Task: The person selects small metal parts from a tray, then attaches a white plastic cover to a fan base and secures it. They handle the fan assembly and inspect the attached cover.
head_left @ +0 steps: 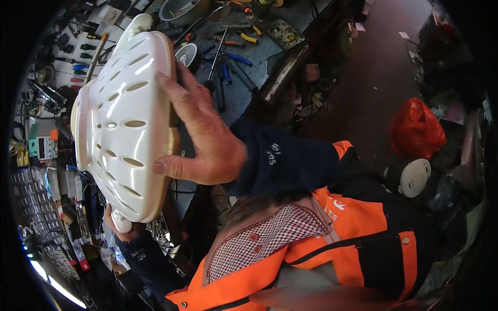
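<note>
A glossy cream-white plastic housing (pixel 116 124) with rows of oval vent slots is held up on edge above the workbench (pixel 249 49). It has a rounded white knob at its upper end and another at its lower end. My right hand (pixel 205 132) grips its right rim, thumb and fingers spread along the edge. At the lower end my left hand (pixel 119 228) holds it beside the small white knob; most of those fingers are hidden behind the housing. The housing's far side cannot be seen.
Pliers with blue handles (pixel 236 59), yellow-handled pliers (pixel 249 38) and a long screwdriver (pixel 217 57) lie on the bench. A metal basin (pixel 174 13) stands at the back. Tools and small parts crowd the left. A red plastic bag (pixel 417 129) sits at the right.
</note>
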Demonstrator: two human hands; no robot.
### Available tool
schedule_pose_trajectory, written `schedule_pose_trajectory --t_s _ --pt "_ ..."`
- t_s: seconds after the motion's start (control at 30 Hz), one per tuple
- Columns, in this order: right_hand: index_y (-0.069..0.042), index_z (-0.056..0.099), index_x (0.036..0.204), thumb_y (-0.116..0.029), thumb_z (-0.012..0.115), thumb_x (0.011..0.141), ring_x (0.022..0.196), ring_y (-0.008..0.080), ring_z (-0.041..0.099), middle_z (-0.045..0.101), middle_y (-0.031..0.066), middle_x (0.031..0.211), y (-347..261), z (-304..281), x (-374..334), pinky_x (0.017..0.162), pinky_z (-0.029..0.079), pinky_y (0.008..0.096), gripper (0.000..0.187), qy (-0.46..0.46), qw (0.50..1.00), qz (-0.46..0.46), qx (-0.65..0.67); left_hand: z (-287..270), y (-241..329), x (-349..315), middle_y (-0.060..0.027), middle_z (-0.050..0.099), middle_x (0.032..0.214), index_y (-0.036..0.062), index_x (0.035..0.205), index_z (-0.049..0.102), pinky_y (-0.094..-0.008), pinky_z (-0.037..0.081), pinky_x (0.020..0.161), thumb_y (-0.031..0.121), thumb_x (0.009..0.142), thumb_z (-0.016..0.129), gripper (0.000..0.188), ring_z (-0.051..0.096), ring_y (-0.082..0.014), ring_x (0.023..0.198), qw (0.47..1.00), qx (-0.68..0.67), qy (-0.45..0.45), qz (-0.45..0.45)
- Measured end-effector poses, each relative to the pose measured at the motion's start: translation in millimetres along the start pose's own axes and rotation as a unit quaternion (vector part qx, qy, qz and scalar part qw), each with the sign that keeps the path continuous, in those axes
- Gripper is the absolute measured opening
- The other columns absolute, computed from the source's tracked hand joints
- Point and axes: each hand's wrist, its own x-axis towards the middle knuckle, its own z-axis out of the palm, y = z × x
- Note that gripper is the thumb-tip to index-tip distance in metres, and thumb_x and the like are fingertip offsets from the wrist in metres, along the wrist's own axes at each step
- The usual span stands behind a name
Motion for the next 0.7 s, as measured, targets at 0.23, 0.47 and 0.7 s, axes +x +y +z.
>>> schedule_pose_trajectory --t_s 0.23,0.47,0.7 --pt "-0.008 0.028 0.173 -0.026 0.099 0.071 0.159 0.0531 0.029 0.031 0.0311 0.172 17.0 -6.8 37.3 0.131 0.026 0.0600 0.126 -0.014 0.990 -0.139 -0.002 -4.5 45.7 9.3 -0.0122 0.076 0.100 0.0073 0.131 0.068 -0.0313 0.050 0.052 0.064 0.100 0.059 0.066 0.063 -0.0217 0.066 0.995 -0.005 -0.043 -0.090" --pt "-0.007 0.022 0.172 0.011 0.058 0.091 0.157 0.0286 0.040 0.036 0.0153 0.174 46.1 -80.1 57.1 0.127 0.037 0.0453 0.090 -0.034 0.943 0.179 0.277 26.3 36.1 4.1 -0.0116 0.084 0.101 0.0070 0.135 0.071 -0.0252 0.042 0.031 0.051 0.107 0.057 0.054 0.068 -0.0178 0.049 0.985 -0.111 -0.071 -0.108" --pt "-0.009 0.085 0.106 -0.022 0.073 0.094 0.101 0.0383 0.075 0.078 0.0157 0.110 156.4 -93.1 26.2 0.092 0.060 0.0464 0.021 -0.084 0.920 0.159 -0.349 34.6 15.3 2.9 -0.0148 0.080 0.124 0.0037 0.146 0.063 -0.0396 0.065 0.074 0.046 0.104 0.062 0.060 0.079 -0.0262 0.090 0.986 -0.152 -0.042 -0.061"
